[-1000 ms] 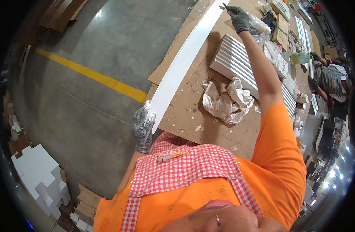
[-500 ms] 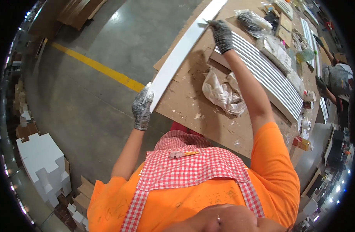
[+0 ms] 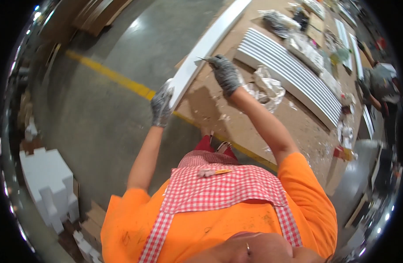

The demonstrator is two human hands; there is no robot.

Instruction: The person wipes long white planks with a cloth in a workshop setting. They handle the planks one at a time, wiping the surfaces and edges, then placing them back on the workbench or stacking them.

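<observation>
A long white strip [image 3: 208,44] lies along the left edge of the brown work table [image 3: 236,140], its near end reaching the corner. My gloved left hand [image 3: 162,105] is closed round that near end. Between the fingers of my gloved right hand [image 3: 225,74] is a small thin tool with a pointed tip [image 3: 203,58], held over the strip; its exact kind is too small to tell, as is whether it touches. To the right of that hand are a crumpled whitish plastic sheet or rag [image 3: 271,87] and a row of white ribbed strips [image 3: 293,68].
Plastic bags [image 3: 278,23], a greenish bottle [image 3: 342,55] and small containers crowd the table's far right side. Another person [image 3: 381,83] works beyond it. White blocks [image 3: 48,179] stand at lower left, cardboard [image 3: 94,17] at upper left. A yellow line [image 3: 109,75] crosses the floor.
My right hand has come back toward me along the strip with the tool, from its far part to nearer my left hand. My left hand keeps its grip on the end. The view has shifted slightly.
</observation>
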